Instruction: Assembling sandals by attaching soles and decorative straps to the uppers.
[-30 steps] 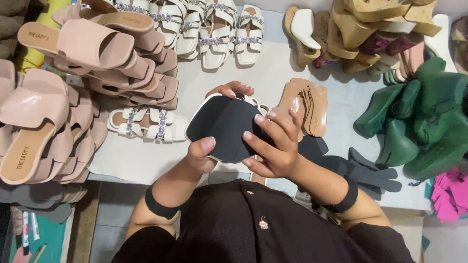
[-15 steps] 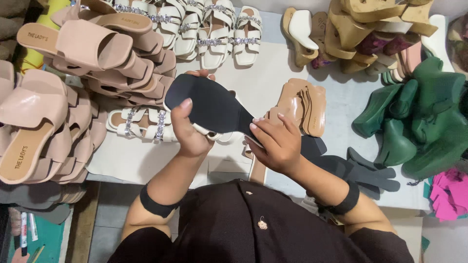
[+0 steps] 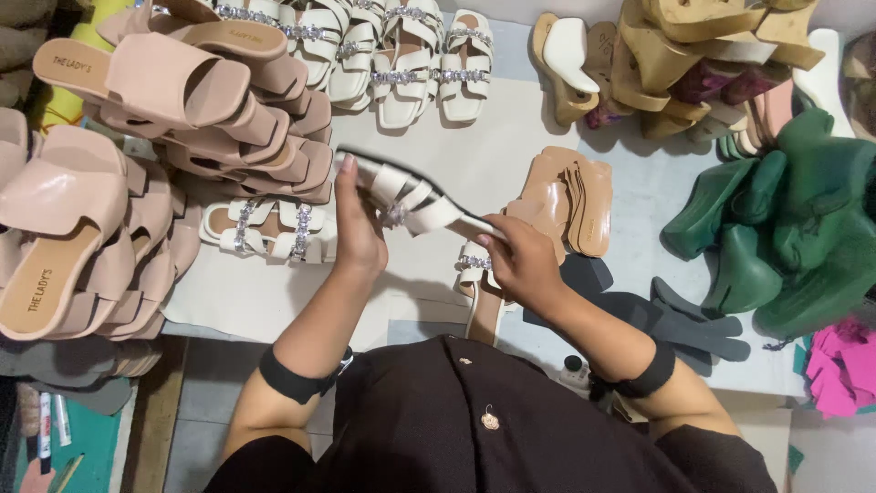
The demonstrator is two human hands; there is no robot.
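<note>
Both hands' grip holds a white sandal (image 3: 411, 196) over the pale table (image 3: 493, 155).

Cream strappy sandal (image 3: 411, 196) with sparkling silver rhinestone trim. Same cream and silver on the row of sandals (image 3: 401, 55) behind. Blush pink on the stacked slides (image 3: 173, 100). Tan on the insoles (image 3: 570, 196). Dark green on the heel pieces (image 3: 785, 228). Black on the soles (image 3: 675, 315). Magenta on the scraps (image 3: 839, 365). Pale white-grey counter (image 3: 493, 151).

One white sandal (image 3: 415, 203) is held; four more white sandals (image 3: 401, 59) sit at the top.
</note>
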